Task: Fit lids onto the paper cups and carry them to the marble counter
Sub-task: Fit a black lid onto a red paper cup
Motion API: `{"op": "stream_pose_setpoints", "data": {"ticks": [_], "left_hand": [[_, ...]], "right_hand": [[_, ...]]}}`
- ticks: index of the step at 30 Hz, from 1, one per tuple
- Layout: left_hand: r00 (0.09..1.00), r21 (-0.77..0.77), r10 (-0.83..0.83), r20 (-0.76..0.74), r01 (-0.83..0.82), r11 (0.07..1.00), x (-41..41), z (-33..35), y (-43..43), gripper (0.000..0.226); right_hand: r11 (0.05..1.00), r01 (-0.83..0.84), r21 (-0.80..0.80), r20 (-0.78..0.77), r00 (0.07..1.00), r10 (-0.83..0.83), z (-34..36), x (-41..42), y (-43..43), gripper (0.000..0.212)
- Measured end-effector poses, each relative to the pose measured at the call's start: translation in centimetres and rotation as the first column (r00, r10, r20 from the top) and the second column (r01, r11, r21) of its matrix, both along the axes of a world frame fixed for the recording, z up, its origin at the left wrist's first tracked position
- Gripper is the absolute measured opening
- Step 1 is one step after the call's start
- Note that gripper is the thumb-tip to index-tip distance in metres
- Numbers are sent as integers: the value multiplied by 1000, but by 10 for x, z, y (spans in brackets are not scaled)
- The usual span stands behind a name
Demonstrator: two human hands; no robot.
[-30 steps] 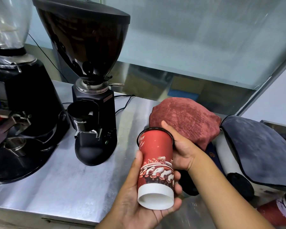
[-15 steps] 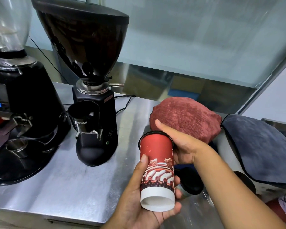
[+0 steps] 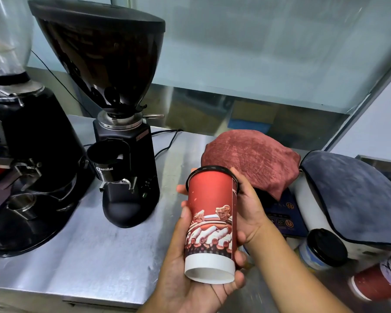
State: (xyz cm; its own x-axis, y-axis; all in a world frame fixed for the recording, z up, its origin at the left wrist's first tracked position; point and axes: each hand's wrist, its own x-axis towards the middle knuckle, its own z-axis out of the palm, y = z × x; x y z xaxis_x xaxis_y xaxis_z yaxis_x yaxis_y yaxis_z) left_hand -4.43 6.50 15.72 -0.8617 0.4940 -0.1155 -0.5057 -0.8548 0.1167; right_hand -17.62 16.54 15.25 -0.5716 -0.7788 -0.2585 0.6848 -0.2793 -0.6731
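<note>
A red paper cup (image 3: 212, 218) with a white base is tilted with its bottom toward me, above the steel counter (image 3: 95, 256). My left hand (image 3: 190, 279) grips its lower half from below. A black lid (image 3: 212, 169) sits on the cup's rim, and my right hand (image 3: 248, 204) wraps its fingers around that rim and lid from the right. A light cup with a black lid (image 3: 325, 249) stands at the lower right. Another red cup (image 3: 379, 281) lies at the right edge.
Two black coffee grinders (image 3: 122, 132) (image 3: 20, 166) stand on the left of the counter. A dark red cloth (image 3: 253, 159) and a navy cloth (image 3: 352, 195) cover things at the right, with a blue panel (image 3: 282, 220) below. A glass screen rises behind.
The cup has turned in my hands, showing its seam. My right hand's fingers have closed further round the lidded rim. The view has shifted, revealing the lidded cup at the lower right.
</note>
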Motion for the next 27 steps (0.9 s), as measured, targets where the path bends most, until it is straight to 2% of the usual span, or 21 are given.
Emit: {"op": "stream_pose_setpoints", "data": {"ticks": [4, 8, 13, 15, 19, 22, 27], "left_hand": [[1000, 13, -2, -11, 2, 1000, 1, -3, 5, 81], [1000, 8, 16, 0, -16, 1000, 1, -5, 7, 80], [1000, -32, 22, 18, -22, 999, 2, -8, 10, 80], [1000, -72, 24, 11, -24, 997, 2, -9, 12, 80], [1000, -124, 28, 11, -26, 992, 3, -9, 14, 79], [999, -130, 36, -3, -37, 991, 3, -8, 14, 78], [998, -151, 57, -30, -61, 987, 6, -6, 11, 75]], "right_hand": [[1000, 11, 5, 9, 1000, -11, -3, 2, 5, 85], [989, 68, 134, -8, 998, -68, 0, -4, 12, 106], [960, 88, 267, -8, 996, -89, 4, -12, 20, 73], [942, 104, 320, -34, 995, -98, 6, -14, 23, 73], [906, 139, 399, -93, 990, -110, 14, -13, 25, 90], [906, 133, 401, -106, 990, -98, 20, -11, 25, 103], [971, 75, 228, -62, 996, -62, 20, -6, 27, 96]]}}
